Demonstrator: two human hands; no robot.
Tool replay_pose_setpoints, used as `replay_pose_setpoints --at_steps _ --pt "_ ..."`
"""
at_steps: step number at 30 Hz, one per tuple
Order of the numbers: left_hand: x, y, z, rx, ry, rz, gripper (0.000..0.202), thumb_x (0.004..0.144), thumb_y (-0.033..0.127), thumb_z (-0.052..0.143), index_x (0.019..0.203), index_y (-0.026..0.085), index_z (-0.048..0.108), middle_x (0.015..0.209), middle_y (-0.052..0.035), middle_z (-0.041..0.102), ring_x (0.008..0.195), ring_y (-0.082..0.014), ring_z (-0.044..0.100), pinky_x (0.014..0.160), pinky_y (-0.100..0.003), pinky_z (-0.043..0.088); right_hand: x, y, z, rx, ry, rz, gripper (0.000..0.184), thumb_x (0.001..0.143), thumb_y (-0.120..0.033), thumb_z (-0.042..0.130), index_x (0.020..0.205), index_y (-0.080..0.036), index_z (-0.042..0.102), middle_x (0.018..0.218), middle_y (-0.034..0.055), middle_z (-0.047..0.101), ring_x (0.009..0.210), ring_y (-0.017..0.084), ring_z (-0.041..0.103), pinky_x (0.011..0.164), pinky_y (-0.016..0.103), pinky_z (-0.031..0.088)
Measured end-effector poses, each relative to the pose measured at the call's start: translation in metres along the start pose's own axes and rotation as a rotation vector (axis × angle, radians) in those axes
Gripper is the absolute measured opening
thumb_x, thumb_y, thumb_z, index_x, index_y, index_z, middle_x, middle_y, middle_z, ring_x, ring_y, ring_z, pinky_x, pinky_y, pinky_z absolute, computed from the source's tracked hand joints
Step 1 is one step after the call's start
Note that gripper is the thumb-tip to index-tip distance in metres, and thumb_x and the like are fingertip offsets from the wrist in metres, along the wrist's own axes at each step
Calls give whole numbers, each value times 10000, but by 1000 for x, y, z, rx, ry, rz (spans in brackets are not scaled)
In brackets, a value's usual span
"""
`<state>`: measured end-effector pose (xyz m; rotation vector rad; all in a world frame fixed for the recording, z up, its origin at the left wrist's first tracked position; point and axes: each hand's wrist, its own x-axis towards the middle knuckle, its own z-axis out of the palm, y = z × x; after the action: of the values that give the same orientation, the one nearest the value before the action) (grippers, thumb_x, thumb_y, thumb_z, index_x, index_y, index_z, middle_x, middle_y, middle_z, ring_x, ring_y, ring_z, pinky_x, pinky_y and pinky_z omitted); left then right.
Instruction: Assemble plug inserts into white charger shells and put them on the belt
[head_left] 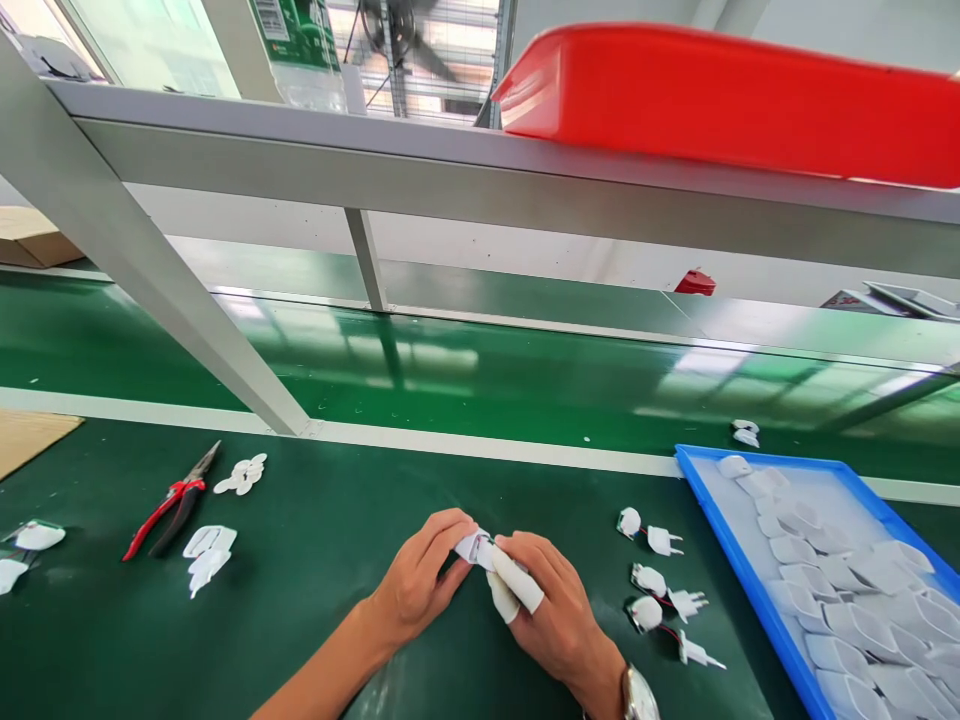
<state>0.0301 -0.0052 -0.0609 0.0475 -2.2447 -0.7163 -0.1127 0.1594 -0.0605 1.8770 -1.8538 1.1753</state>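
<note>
My left hand [418,580] is closed, its thumb and fingers pinching a small white plastic piece [472,547] above the green mat. From the other side my right hand [556,605] grips the same piece; white finger covers wrap its thumb and index finger. Most of the piece is hidden by my fingers, so its exact kind cannot be made out. To the right lie several white plug assemblies, each a round part joined by short wires to a two-pin plug [663,541]. Red-and-black pliers [174,500] rest on the left.
A blue-rimmed tray [742,585] on the right holds many white plastic shells. Left of my hands are white flat pieces [241,474] and white housings [208,555]. A metal shelf frame [480,190] crosses above the bench, bearing a red bin [720,105] and a green-labelled bottle [304,50].
</note>
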Motion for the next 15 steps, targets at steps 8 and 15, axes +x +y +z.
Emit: replay_pose_setpoints --at_steps 8,15 --pt "0 0 -1 4 -27 15 402 955 57 584 1338 178 565 1169 -128 679 1077 -225 692 959 -351 612 4 -6 -3 -57 -21 -28 485 910 -48 570 1373 -192 564 1133 131 704 1022 271 683 884 466 639" --pt "-1 1 0 -5 -71 0 398 966 75 573 1347 189 551 1177 -125 672 1082 -223 685 950 -337 609 10 -7 -1 -30 -28 -25 450 917 -34 545 1345 -170 564 1145 145 678 1041 257 645 888 456 625"
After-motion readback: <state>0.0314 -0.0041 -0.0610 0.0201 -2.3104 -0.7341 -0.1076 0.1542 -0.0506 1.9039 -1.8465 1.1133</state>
